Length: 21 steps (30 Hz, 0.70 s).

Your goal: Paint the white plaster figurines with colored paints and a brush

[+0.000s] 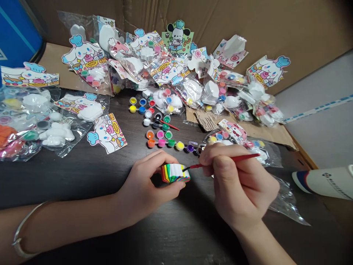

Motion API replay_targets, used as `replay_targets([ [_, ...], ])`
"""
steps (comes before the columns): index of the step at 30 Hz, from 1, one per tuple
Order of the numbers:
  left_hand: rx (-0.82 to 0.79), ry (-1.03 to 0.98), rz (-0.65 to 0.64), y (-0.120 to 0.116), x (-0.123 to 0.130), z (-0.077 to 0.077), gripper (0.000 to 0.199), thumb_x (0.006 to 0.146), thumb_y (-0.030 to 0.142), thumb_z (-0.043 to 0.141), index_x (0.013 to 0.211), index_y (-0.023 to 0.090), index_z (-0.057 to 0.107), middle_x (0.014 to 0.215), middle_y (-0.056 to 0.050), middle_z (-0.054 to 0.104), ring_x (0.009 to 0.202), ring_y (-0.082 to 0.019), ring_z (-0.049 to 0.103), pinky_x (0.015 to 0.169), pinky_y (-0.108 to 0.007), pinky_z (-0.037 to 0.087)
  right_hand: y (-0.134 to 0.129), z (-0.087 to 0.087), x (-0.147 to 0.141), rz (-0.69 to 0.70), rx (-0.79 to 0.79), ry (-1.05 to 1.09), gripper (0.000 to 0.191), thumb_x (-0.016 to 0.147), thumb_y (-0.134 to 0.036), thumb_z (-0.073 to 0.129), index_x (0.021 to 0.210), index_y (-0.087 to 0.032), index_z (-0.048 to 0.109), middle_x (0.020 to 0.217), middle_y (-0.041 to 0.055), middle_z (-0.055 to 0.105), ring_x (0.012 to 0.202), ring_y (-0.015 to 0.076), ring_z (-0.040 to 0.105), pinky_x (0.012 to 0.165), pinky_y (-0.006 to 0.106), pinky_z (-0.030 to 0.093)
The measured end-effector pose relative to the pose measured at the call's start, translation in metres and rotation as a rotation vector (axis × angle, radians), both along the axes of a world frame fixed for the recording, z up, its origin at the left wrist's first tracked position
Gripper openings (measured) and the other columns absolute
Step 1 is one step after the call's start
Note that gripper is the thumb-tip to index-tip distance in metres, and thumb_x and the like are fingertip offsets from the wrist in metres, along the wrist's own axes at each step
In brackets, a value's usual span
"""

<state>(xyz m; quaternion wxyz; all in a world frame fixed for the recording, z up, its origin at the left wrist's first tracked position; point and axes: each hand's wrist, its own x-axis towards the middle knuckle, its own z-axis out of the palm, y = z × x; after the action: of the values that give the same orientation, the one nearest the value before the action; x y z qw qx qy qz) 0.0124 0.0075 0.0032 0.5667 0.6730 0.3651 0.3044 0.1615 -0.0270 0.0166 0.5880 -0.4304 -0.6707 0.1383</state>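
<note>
My left hand (151,180) grips a small white figurine (175,172) between thumb and fingers, over the dark table. Stripes of red, yellow, green and blue cover part of its ridged surface; the middle is white. My right hand (237,180) pinches a thin red paintbrush (197,166), its dark tip at the figurine's upper right, by a yellow patch. Just beyond my hands stand small open paint pots (160,142) in orange, pink, green, yellow and purple. Behind them are white, black and green pots (157,121), and yellow, blue and red ones (142,106).
Another red brush (169,125) lies among the pots. Bagged white figurines with printed cards (168,70) are heaped at the back, with more bags (35,125) at left. A loose card (109,133) lies nearby. A paper cup (325,182) lies sideways in view at right, beside clear plastic (289,202).
</note>
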Motion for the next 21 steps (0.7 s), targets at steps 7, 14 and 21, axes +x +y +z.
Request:
replay_targets([
  [7,0.013,-0.003,-0.015,0.0001,0.0003,0.0000,0.010,0.070,0.016,0.062,0.071,0.021,0.053,0.072,0.003,0.056,0.069,-0.014,0.052,0.064,-0.026,0.041,0.0000,0.0011,-0.0009,-0.067,0.006,-0.041,0.019,0.092,-0.007,0.046,0.083,-0.018,0.058,0.070,-0.0003,0.054,0.058,0.0091,0.048,0.050,0.026,0.039],
  [14,0.002,-0.007,-0.010,-0.0002,0.0005,-0.0007,0.009,0.070,0.016,0.062,0.072,0.020,0.054,0.072,0.002,0.057,0.069,-0.015,0.053,0.064,-0.026,0.042,-0.0020,0.0017,0.0000,0.038,-0.057,0.174,0.019,0.094,-0.013,0.046,0.081,-0.017,0.060,0.065,-0.0012,0.050,0.059,0.0104,0.048,0.057,0.029,0.040],
  [21,0.010,-0.013,-0.016,0.0002,0.0006,-0.0011,0.008,0.070,0.016,0.061,0.072,0.019,0.054,0.072,0.002,0.056,0.069,-0.015,0.053,0.063,-0.027,0.041,-0.0038,0.0014,0.0012,0.075,-0.086,0.111,0.019,0.094,-0.012,0.045,0.083,-0.017,0.059,0.068,-0.0010,0.051,0.059,0.0091,0.047,0.054,0.027,0.039],
])
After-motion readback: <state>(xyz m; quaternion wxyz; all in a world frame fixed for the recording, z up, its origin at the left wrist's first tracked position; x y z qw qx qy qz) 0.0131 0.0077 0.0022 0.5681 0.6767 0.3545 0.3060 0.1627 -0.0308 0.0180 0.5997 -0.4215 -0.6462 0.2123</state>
